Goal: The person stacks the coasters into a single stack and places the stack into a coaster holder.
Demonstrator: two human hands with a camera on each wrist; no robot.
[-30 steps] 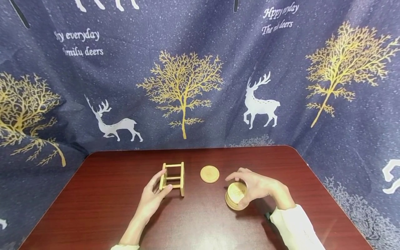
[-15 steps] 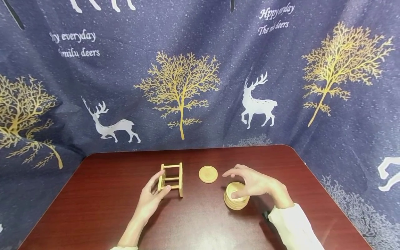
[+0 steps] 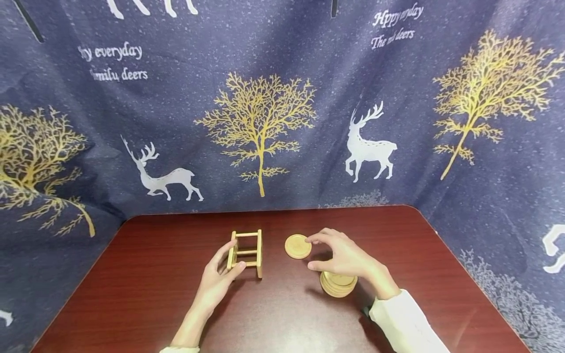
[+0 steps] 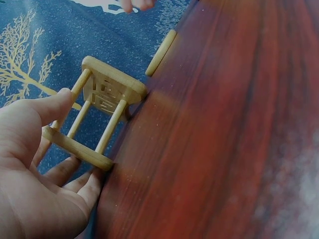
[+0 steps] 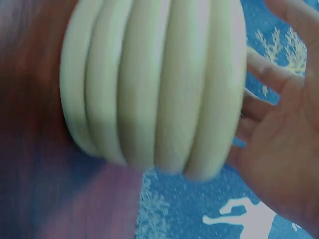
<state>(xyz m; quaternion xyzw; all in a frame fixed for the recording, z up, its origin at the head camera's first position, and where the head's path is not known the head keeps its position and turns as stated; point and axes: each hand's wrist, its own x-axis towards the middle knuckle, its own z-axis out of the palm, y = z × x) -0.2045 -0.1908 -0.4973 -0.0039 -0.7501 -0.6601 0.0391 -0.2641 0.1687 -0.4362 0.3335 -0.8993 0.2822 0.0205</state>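
Gripping a wooden rack point(image 3: 246, 252) on the counter point(image 3: 265, 314) with the left hand point(image 3: 214, 287). Holding the right hand point(image 3: 346, 255), thumb and fingers parted, at 1 disc point(image 3: 296, 246) right of the rack, unclear if touching. Partly hiding 5 stacked discs point(image 5: 139, 89). Backed by deer-printed cloth point(image 3: 176, 117).

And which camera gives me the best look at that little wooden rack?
The left wrist view: the wooden rack is largest there, its cut-out pattern showing, though the left hand covers part. The head view shows it smaller, also partly covered; the right wrist view doesn't show it.
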